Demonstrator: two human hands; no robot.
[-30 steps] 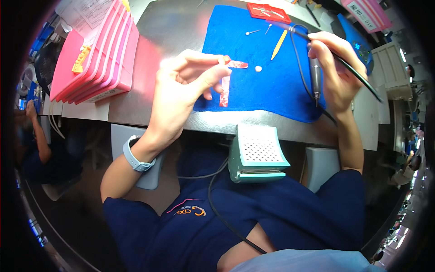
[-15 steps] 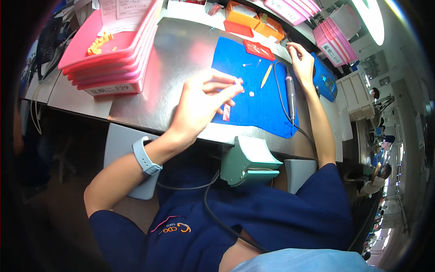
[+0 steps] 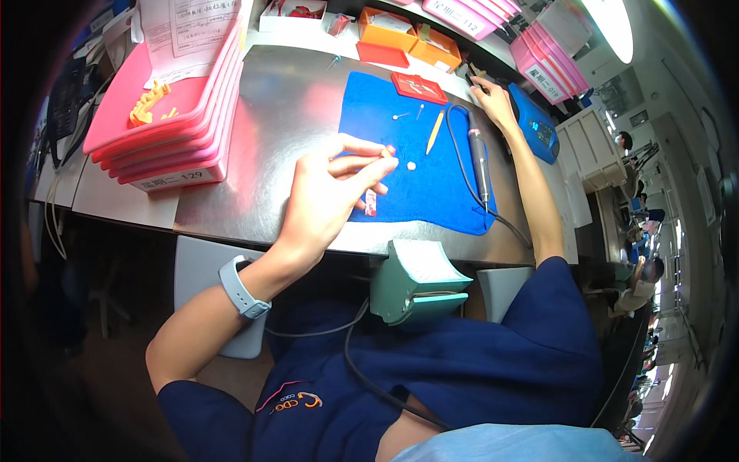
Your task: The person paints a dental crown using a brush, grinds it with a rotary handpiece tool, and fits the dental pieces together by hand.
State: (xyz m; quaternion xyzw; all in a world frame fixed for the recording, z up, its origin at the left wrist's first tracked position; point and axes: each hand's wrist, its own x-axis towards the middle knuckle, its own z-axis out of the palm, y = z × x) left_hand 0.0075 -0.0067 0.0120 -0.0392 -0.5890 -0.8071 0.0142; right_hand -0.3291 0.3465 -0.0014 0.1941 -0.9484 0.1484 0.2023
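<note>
My left hand is raised over the near left side of a blue cloth, its thumb and fingertips pinching a small pinkish piece. Fingers cover most of that piece. Below them on the cloth lies a red-and-white strip; a small whitish tooth-like piece rests just to the right. My right hand reaches beyond the cloth's far right corner, beside a blue control box. Its fingers are closed around something dark and thin, too small to make out.
A grey rotary handpiece with a cable, a yellow pencil-like stick and a red case lie on the cloth. Pink trays are stacked at left, orange boxes behind. A green padded block juts from the bench edge.
The whole view has shifted, so the bench sits slightly lower and further left. My right hand's fingers have tipped flatter, with the dark thing now showing. My left hand keeps its pinch.
</note>
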